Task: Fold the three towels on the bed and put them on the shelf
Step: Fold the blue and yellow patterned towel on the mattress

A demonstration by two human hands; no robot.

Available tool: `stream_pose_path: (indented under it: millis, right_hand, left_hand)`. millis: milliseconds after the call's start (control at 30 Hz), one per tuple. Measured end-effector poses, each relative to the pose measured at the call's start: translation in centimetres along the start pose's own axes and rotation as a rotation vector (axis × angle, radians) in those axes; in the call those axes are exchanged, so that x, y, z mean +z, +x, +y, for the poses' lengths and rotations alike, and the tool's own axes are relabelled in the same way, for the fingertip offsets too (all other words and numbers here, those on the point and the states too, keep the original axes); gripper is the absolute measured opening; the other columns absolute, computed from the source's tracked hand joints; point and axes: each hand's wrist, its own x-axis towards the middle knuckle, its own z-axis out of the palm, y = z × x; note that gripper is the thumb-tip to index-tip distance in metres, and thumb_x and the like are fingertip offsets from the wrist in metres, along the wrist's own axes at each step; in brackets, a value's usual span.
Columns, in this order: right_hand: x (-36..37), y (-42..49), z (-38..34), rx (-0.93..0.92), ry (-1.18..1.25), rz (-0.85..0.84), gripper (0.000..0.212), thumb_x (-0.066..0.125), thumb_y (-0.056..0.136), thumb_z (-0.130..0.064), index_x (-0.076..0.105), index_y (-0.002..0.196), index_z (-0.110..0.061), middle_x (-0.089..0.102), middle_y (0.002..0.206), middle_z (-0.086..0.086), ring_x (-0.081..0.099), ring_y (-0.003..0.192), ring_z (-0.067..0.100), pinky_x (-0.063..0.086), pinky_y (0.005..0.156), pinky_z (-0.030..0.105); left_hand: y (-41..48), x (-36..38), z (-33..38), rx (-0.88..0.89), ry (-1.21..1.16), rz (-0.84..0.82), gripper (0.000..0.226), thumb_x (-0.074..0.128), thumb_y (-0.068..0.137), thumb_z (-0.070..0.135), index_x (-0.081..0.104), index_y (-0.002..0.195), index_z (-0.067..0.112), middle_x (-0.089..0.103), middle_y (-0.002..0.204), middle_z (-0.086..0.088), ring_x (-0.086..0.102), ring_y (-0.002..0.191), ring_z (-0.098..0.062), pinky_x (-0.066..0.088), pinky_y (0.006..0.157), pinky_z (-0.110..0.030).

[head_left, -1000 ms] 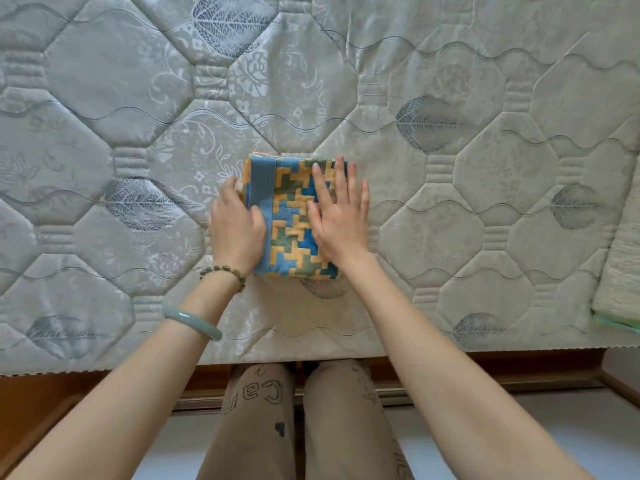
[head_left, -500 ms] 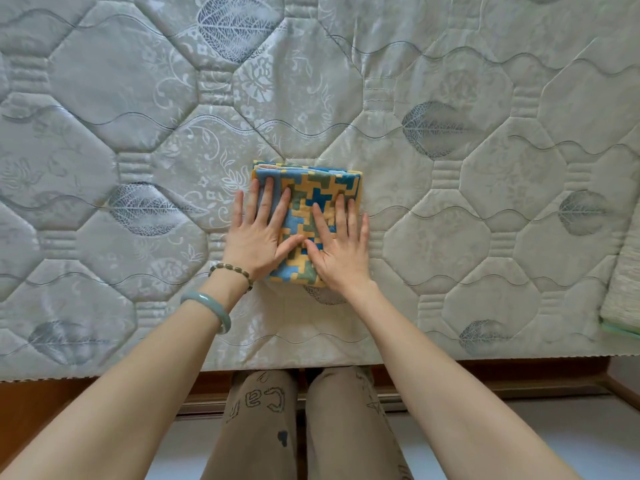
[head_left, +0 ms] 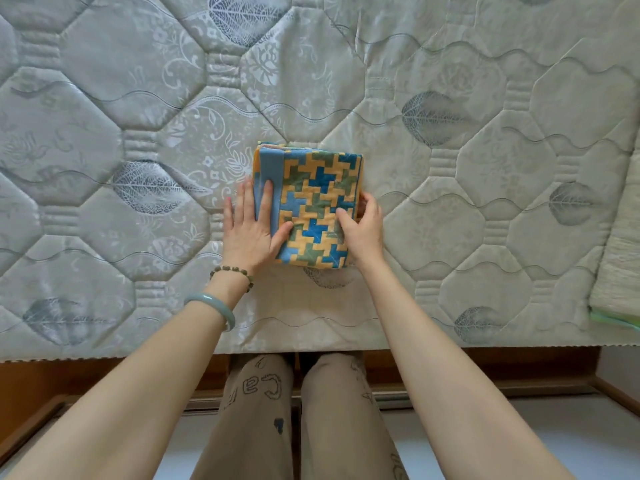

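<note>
A folded towel (head_left: 317, 188) with a blue, yellow and green zigzag pattern and a plain blue band lies on the quilted mattress (head_left: 485, 168), near its front edge. My left hand (head_left: 249, 226) rests flat at the towel's left side, index finger and thumb on the blue band, the other fingers on the mattress. My right hand (head_left: 363, 226) grips the towel's right edge, thumb on top and fingers curled under the side. A second folded towel (head_left: 620, 271), pale beige with a green edge, lies at the far right of the bed.
The mattress's front edge (head_left: 311, 351) runs just in front of my legs, with the wooden bed frame (head_left: 485, 372) below it. A pale floor (head_left: 554, 434) shows beneath. No shelf is in view.
Both hands lay flat on top of the towel half a second ago. They have moved out to its left and right sides, and the right hand has closed on the right edge.
</note>
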Motion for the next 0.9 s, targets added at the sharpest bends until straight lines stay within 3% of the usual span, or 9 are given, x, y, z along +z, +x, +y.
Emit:
stream_pose_path:
  millis: [100,167,300,367,467,567,667,833,900]
  right_hand:
    - [-0.7,0.3,-1.3,0.201,0.345,-0.099,0.036,0.064,0.084,-0.007,0.052,0.117,-0.008,0.062,0.095,-0.003,0.061,0.087,0.011,0.053,0.081,0.031]
    - [-1.1,0.3,-1.6,0.297,0.434,-0.177,0.019,0.064,0.081,-0.003,0.06,0.1,-0.006,0.066,0.088,0.004,0.065,0.081,0.021,0.057,0.074,0.036]
    - [-1.9,-1.3,-2.8,0.381,0.519,-0.225,0.009,0.06,0.082,0.002,0.058,0.079,-0.007,0.062,0.072,0.007,0.061,0.058,0.017,0.054,0.049,0.025]
    - [-2.5,-2.9,-3.4,0.352,0.519,-0.258,0.008,0.058,0.084,0.0,0.058,0.082,-0.008,0.063,0.074,0.007,0.062,0.062,0.018,0.053,0.052,0.025]
    - [-3.8,-5.9,-4.5,0.306,0.529,-0.333,0.01,0.056,0.086,-0.003,0.06,0.091,-0.01,0.067,0.084,0.006,0.065,0.076,0.021,0.057,0.068,0.033]
    - [-5.0,-9.1,-6.3,0.253,0.512,-0.43,0.022,0.058,0.088,-0.009,0.056,0.11,-0.013,0.071,0.099,0.007,0.068,0.09,0.023,0.056,0.082,0.045]
    - [-5.8,-11.9,-9.1,0.162,0.487,-0.5,0.035,0.059,0.089,-0.011,0.05,0.123,-0.013,0.068,0.112,0.01,0.068,0.096,0.025,0.057,0.081,0.045]
    - [-6.3,-16.2,-14.2,0.059,0.405,-0.647,0.029,0.058,0.09,-0.012,0.05,0.118,-0.014,0.065,0.113,0.011,0.069,0.091,0.023,0.059,0.071,0.042]
    - [-6.9,-18.2,-16.6,0.022,0.376,-0.727,0.025,0.058,0.09,-0.009,0.05,0.112,-0.018,0.066,0.107,0.007,0.069,0.088,0.022,0.059,0.07,0.044]
  left_hand:
    - [-0.6,-1.3,1.2,-0.036,-0.317,0.048,0.085,0.05,0.092,0.048,0.002,0.152,0.013,0.008,0.16,-0.014,0.009,0.147,-0.028,0.01,0.119,-0.046]
    - [-0.2,-1.8,1.4,-0.098,-0.528,0.036,0.086,0.059,0.089,0.036,0.004,0.152,0.017,0.022,0.157,-0.01,0.024,0.143,-0.026,0.022,0.116,-0.047]
    - [0.9,-4.1,0.5,-0.459,-1.056,-0.108,0.079,0.072,0.08,0.028,0.026,0.144,0.015,0.058,0.127,-0.01,0.062,0.109,-0.022,0.05,0.093,-0.045]
    - [0.4,-5.6,-0.4,-0.506,-1.193,-0.234,0.045,0.073,0.082,0.018,0.054,0.121,0.007,0.068,0.102,-0.007,0.07,0.081,-0.013,0.054,0.076,-0.036]
    - [-2.6,-8.6,-0.5,-0.451,-1.234,-0.409,0.015,0.067,0.087,0.026,0.067,0.098,0.017,0.073,0.091,0.006,0.07,0.081,-0.01,0.053,0.071,-0.031]
    - [-6.1,-11.0,-0.5,-0.365,-1.276,-0.323,0.023,0.055,0.095,0.029,0.061,0.114,0.018,0.073,0.101,0.007,0.07,0.091,-0.01,0.055,0.073,-0.025]
    - [-9.4,-14.2,-0.1,-0.314,-1.207,-0.203,0.026,0.045,0.099,0.031,0.051,0.123,0.024,0.066,0.11,0.012,0.066,0.093,0.0,0.051,0.078,-0.018]
    - [-15.0,-19.3,0.1,-0.345,-1.252,0.037,0.02,0.042,0.1,0.031,0.052,0.115,0.023,0.067,0.1,0.009,0.067,0.078,0.003,0.054,0.067,-0.015]
    - [-17.6,-20.8,-0.1,-0.376,-1.343,0.11,0.022,0.046,0.097,0.037,0.055,0.114,0.025,0.07,0.103,0.005,0.07,0.085,-0.007,0.056,0.074,-0.026]
